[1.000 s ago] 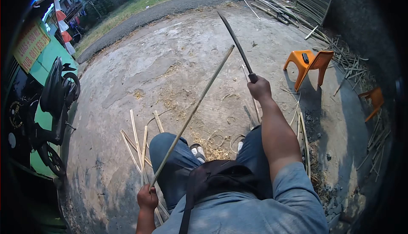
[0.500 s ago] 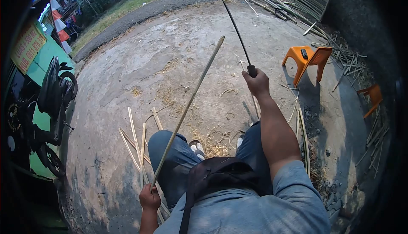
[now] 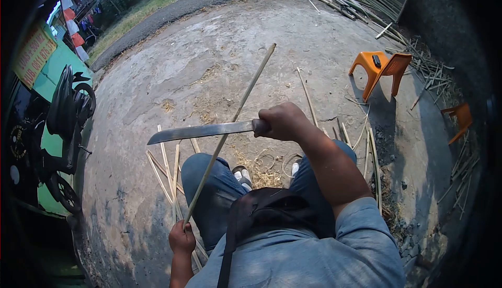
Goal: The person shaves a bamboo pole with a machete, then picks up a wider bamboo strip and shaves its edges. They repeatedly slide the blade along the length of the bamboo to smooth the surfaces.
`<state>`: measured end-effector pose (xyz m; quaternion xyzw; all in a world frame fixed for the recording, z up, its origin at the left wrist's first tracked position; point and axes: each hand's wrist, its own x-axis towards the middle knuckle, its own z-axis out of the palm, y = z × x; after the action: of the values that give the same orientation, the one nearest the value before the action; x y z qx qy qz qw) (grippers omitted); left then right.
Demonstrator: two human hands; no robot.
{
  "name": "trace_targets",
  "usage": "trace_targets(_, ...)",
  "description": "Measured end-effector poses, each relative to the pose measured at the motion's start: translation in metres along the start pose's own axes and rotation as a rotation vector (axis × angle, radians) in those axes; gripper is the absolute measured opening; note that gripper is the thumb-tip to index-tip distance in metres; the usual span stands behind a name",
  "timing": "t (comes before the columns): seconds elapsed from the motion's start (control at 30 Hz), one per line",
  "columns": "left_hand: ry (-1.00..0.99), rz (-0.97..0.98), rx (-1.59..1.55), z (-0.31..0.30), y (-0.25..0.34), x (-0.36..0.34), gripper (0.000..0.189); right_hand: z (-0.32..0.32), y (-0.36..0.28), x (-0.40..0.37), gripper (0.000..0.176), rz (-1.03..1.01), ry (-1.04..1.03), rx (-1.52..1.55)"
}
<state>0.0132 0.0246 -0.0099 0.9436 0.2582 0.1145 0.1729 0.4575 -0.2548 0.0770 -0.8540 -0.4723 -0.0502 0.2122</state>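
Observation:
My left hand (image 3: pixel 181 239) grips the near end of a long thin bamboo stick (image 3: pixel 239 111) that slants up and away over my left knee. My right hand (image 3: pixel 281 121) holds a machete (image 3: pixel 201 130) by its handle. The blade lies almost level, pointing left, and crosses the stick near its middle. I sit with both knees in jeans below the stick, a dark bag strap across my chest.
Split bamboo strips (image 3: pixel 168 169) lie on the concrete by my left leg. An orange plastic stool (image 3: pixel 379 71) stands at the right, with a second orange chair (image 3: pixel 455 119) farther right. More bamboo (image 3: pixel 351 3) is piled at the back. A parked motorbike (image 3: pixel 67 126) stands at the left.
My right hand has swung the machete down from a raised, upright position to a level one across the stick. The left hand and stick have barely moved.

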Motion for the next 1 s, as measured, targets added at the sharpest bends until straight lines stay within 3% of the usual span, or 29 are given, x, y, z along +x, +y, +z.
trace_targets(0.13,0.004,-0.004,0.041,-0.002,-0.002,-0.001,0.061,0.010,-0.002,0.000,0.025,-0.100,-0.022,-0.022)
trace_targets(0.23,0.003,-0.006,-0.021,0.000,0.003,0.001,0.061,0.003,0.014,-0.004,0.021,0.051,-0.003,-0.017)
trace_targets(0.37,-0.006,-0.007,-0.041,0.001,0.005,0.002,0.061,-0.014,0.038,-0.004,0.025,0.433,-0.057,0.172)
trace_targets(0.57,-0.014,-0.023,-0.015,-0.006,0.016,-0.001,0.058,0.001,0.036,-0.008,0.026,0.367,-0.112,0.236)
trace_targets(0.73,0.013,-0.015,0.004,-0.005,0.019,-0.001,0.055,0.013,-0.009,-0.006,0.016,0.073,-0.182,0.077)
trace_targets(0.83,-0.012,-0.027,0.005,-0.005,0.017,-0.001,0.055,0.003,-0.011,0.003,0.016,0.146,-0.263,0.039)
trace_targets(0.97,0.014,-0.043,0.021,0.000,0.017,-0.003,0.056,0.008,0.025,0.008,0.018,0.355,-0.107,0.144)
trace_targets(1.0,0.028,-0.038,0.016,0.001,0.015,-0.004,0.057,0.001,0.026,0.009,0.019,0.404,-0.153,0.205)
